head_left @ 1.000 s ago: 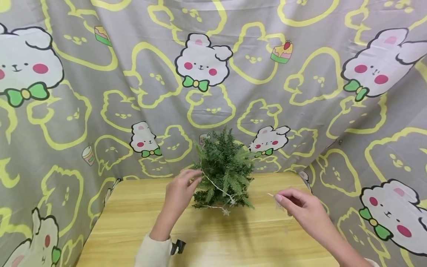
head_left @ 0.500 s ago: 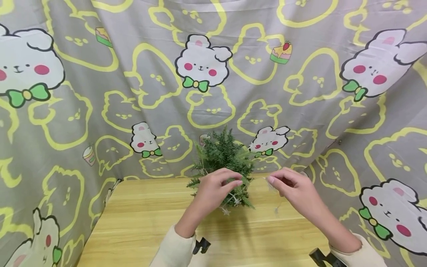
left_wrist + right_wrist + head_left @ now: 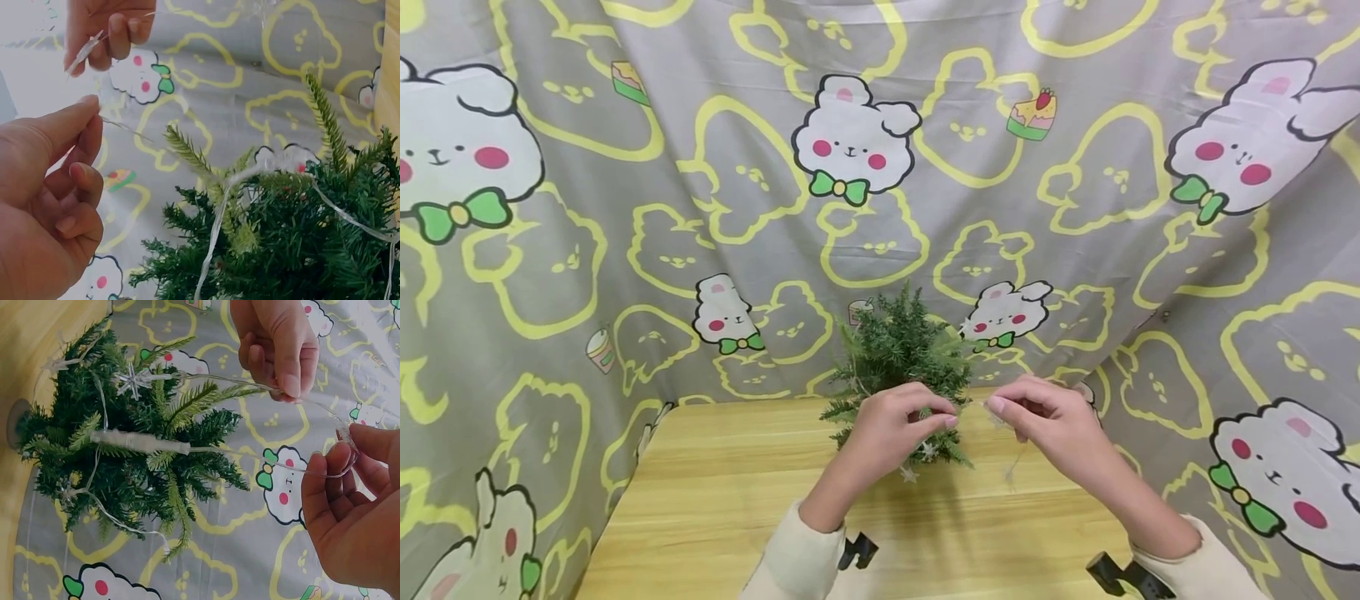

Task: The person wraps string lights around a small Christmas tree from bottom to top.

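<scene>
A small artificial Christmas tree (image 3: 902, 350) stands on the table, with a clear-wired string of star lights (image 3: 131, 380) draped around it. My left hand (image 3: 895, 425) is in front of the tree and hides part of it; thumb and forefinger pinch the thin wire (image 3: 125, 127). To its right, a short gap away, my right hand (image 3: 1052, 417) pinches another stretch of the wire, which loops at its fingertips in the right wrist view. A loose end (image 3: 1012, 471) dangles below the right hand. One star (image 3: 910, 474) hangs low at the tree's front.
The wood-grain table (image 3: 715, 483) extends on both sides of the tree. A grey curtain (image 3: 865, 242) with rabbit prints encloses the back and sides. Black camera mounts (image 3: 856, 552) sit at both wrists. A long whitish clear piece (image 3: 140, 442) lies across the branches.
My left hand has moved right, from the tree's left side to its front. My right hand has shifted left and slightly up, so the two hands are now close together.
</scene>
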The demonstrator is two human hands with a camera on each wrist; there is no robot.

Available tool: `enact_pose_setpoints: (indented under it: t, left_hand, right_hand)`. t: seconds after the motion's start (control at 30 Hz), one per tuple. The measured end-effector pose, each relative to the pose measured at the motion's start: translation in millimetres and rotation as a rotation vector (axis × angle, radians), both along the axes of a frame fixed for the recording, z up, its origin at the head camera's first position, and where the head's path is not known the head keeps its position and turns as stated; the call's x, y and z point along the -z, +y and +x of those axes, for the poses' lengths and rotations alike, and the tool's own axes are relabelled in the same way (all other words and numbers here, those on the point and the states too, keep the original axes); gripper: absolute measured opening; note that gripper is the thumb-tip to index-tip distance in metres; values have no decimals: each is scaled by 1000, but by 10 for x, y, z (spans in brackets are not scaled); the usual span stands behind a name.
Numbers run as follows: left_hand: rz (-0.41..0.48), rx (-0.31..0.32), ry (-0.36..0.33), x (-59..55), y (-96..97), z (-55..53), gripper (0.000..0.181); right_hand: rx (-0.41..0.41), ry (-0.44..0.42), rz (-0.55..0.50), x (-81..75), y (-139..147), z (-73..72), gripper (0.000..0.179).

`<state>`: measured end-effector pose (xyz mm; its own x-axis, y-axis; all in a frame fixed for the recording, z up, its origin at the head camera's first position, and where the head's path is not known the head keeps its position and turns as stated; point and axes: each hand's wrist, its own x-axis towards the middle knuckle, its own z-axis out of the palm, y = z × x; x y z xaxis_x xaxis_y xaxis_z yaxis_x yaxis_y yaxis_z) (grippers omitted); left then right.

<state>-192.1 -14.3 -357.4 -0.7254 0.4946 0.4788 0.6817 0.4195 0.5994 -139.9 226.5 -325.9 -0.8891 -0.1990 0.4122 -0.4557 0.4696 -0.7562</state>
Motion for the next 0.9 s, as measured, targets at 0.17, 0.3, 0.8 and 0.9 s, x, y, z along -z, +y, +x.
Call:
enact_pose_setpoints:
  t: [0.17,0.3,0.8,0.9]
  left_hand:
    - [-15,-86,165,-32,-81,-35,9]
    - [-44,-148,218,-79,-113,-111,7]
    - [-31,-142,-62,36,61,-363,16]
    - [-31,-153,-74,77,87,-394,16]
  right_hand:
    - [1,3,25,22,15,-28,11]
    - [10,-3,46,41,59,-52,10]
    - [68,-151,194,124,454,-165,15]
    - [70,-121,214,127,542,-198,12]
